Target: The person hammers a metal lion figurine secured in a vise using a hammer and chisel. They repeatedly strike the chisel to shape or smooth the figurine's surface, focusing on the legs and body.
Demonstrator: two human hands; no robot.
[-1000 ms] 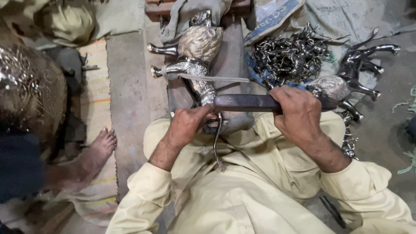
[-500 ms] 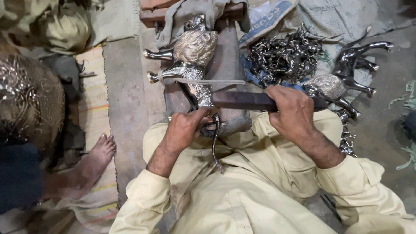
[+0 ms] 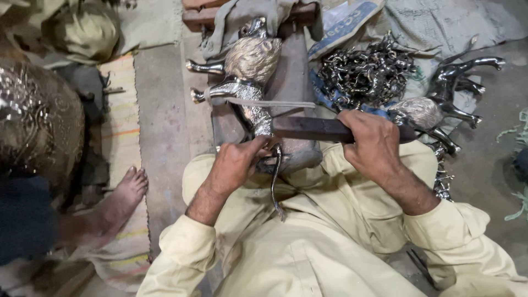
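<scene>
Metalwork sits mid-way here: a silvery cast lion figure (image 3: 250,82) lies on its side across a dark block (image 3: 297,88) in front of the person's lap, legs toward the left, and judging by the bright, textured mane and body, much of the surface looks finished already, while the rear end by the hands seems to be the part in hand. The left hand (image 3: 234,165) is closed round the figure's hindquarters just below the block's near edge, pinning it down; a thin curved tail (image 3: 275,181) hangs from there over the cream-coloured trousers. The right hand (image 3: 374,143) is wrapped tight around a long, dark, flat-sided bar (image 3: 313,129), probably a file, laid crosswise over the figure's rear. Right of the block, a tangled heap of small shiny castings (image 3: 366,71) rests on sacking, and beyond it another lion figure (image 3: 440,104), darker legs splayed. Left of the block, someone's bare foot (image 3: 129,190) rests on a striped mat (image 3: 124,126).
</scene>
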